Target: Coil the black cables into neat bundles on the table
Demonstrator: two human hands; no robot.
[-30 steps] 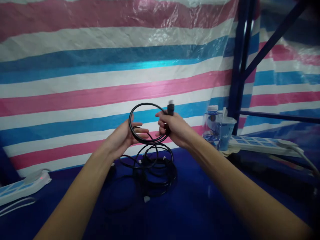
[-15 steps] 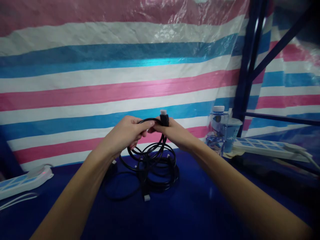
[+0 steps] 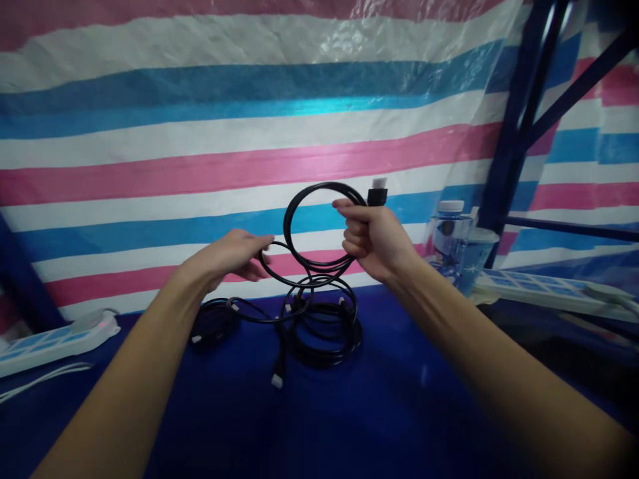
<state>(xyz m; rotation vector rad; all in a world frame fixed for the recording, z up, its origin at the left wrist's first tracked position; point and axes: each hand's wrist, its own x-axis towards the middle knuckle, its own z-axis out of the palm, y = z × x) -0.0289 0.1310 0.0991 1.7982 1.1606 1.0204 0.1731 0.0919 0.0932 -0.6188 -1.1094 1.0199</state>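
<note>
My right hand [image 3: 377, 238] is closed round a coiled black cable [image 3: 292, 223], raised above the blue table. The cable's plug [image 3: 378, 191], with a pale tip, sticks up behind that hand. To the left, my left hand [image 3: 234, 258] pinches a loose strand of the same cable between thumb and fingertips. Below the raised loops, more coiled black cable [image 3: 327, 356] lies on the table. A plug with a white end [image 3: 277, 379] points toward me, and a smaller dark coil [image 3: 215, 322] rests under my left hand.
On the right stand a clear bottle [image 3: 449, 243] and a cup [image 3: 478, 259], beside a white power strip [image 3: 554, 293]. Another power strip [image 3: 60, 342] and white cables [image 3: 47, 379] lie at the left. Striped sheeting [image 3: 249, 159] hangs behind the blue table [image 3: 359, 426].
The hands have moved apart, my right hand up and rightward with the coil, my left hand leftward. The raised loop now shows open and round. The camera view has shifted slightly.
</note>
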